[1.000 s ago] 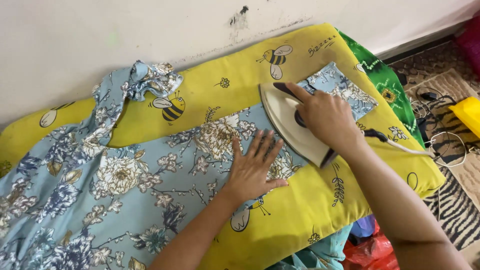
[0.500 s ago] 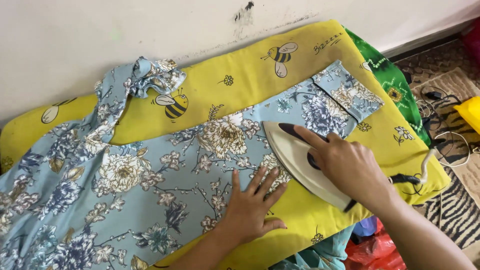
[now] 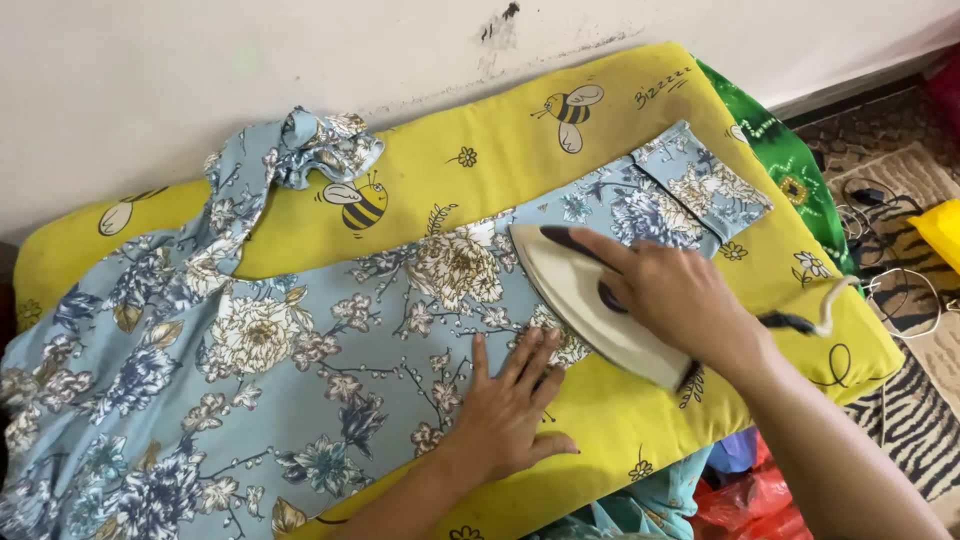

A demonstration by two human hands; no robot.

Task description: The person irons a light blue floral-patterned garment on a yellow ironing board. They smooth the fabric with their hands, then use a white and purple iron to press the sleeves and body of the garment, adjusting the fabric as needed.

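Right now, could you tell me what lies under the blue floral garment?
Under the blue floral garment lies a yellow padded cover printed with bees, showing along its top and front edges. A green cloth peeks out at the far end. What supports the padding is hidden.

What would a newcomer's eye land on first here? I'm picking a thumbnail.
First the cream iron, right of centre, gripped by the right hand on the blue flowered garment. The left hand lies flat on the cloth just below the iron. Under it all is a bright yellow cushion with bees, set against the white wall.
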